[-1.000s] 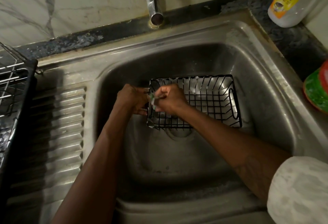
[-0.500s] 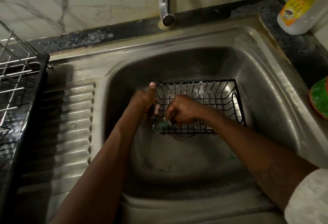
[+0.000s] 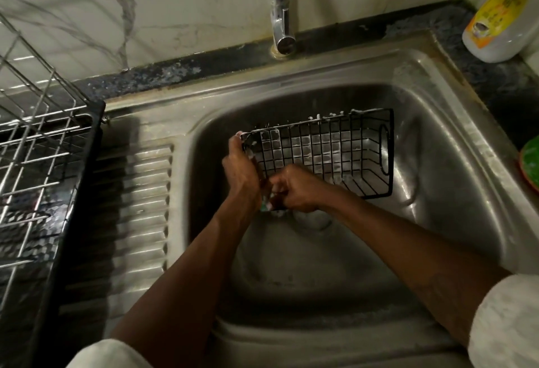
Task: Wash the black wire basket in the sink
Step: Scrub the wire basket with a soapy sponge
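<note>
**DESK:** Where is the thing, and who has it?

**PHOTOGRAPHER:** In the basin of a stainless steel sink (image 3: pixel 437 81), a black wire basket (image 3: pixel 335 148) stands tilted toward the far side. Its opening is turned toward the wearer, and soap film fills many cells of its grid. The left hand (image 3: pixel 240 172) grips the rim at the basket's left end, fingers curled round the wire. The right hand (image 3: pixel 294 189) is closed at the near left corner round a greenish scrub pad (image 3: pixel 264 207), of which only a scrap shows.

**DESK:** How would it handle?

**PHOTOGRAPHER:** Light and stiff, by the look: thin coated wire that one hand steadies. Sudsy wire is likely slippery, so the top rim or the oval handle loop (image 3: pixel 384 150) in the right end wall looks the surest hold. It is probably not fragile, though it could clatter on the steel.

**DESK:** What surrounds it?

**PHOTOGRAPHER:** A wire dish rack (image 3: pixel 38 140) in a black tray sits at left, beside the ribbed drainboard (image 3: pixel 140 192). A white detergent bottle (image 3: pixel 495 14) with a yellow label stands at the far right corner of the dark counter, well apart. The chrome tap (image 3: pixel 281 17) hangs behind the basket, with no water seen running. A green object (image 3: pixel 530 163) is cut off at the right edge and cannot be identified. Nothing lies between hands and basket. The spout is judged the one thing to mind if the basket is lifted to rinse.
</note>
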Action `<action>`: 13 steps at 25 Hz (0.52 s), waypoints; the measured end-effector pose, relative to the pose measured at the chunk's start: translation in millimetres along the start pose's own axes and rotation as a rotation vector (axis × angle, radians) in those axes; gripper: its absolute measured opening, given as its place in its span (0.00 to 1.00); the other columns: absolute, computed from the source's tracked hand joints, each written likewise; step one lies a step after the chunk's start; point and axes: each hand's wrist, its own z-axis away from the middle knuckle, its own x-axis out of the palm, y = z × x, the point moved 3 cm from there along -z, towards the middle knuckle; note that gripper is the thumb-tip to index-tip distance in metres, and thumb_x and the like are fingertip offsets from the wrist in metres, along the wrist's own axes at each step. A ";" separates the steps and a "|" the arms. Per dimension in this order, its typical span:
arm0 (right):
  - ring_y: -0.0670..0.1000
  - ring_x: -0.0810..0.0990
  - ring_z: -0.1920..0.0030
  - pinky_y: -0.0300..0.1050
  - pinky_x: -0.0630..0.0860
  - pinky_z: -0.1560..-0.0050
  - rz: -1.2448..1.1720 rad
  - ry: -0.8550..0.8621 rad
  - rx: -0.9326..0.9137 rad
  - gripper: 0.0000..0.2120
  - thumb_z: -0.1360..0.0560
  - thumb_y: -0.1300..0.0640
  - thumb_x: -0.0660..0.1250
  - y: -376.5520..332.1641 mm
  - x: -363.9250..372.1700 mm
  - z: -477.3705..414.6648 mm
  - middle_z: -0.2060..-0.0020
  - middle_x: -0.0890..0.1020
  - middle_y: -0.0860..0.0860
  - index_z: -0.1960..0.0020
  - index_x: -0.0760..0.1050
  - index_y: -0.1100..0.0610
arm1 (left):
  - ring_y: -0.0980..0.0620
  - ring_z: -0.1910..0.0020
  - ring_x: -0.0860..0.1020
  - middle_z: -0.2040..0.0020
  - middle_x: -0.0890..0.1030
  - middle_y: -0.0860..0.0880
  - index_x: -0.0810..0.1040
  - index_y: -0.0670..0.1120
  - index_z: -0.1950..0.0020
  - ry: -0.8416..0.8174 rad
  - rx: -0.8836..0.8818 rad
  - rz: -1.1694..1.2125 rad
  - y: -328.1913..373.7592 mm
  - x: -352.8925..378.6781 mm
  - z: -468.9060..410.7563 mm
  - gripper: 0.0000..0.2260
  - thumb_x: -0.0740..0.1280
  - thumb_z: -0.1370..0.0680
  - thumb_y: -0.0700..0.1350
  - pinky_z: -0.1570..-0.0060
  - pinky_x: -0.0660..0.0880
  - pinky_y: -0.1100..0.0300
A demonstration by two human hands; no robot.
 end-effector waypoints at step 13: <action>0.42 0.84 0.60 0.38 0.78 0.56 0.131 0.016 -0.088 0.10 0.29 0.62 0.75 12.9 0.8 15.8 0.62 0.86 0.44 0.57 0.86 0.47 | 0.51 0.75 0.61 0.75 0.65 0.50 0.68 0.48 0.77 0.002 0.089 -0.152 -7.5 -1.6 -12.5 0.24 0.63 0.33 0.66 0.72 0.57 0.57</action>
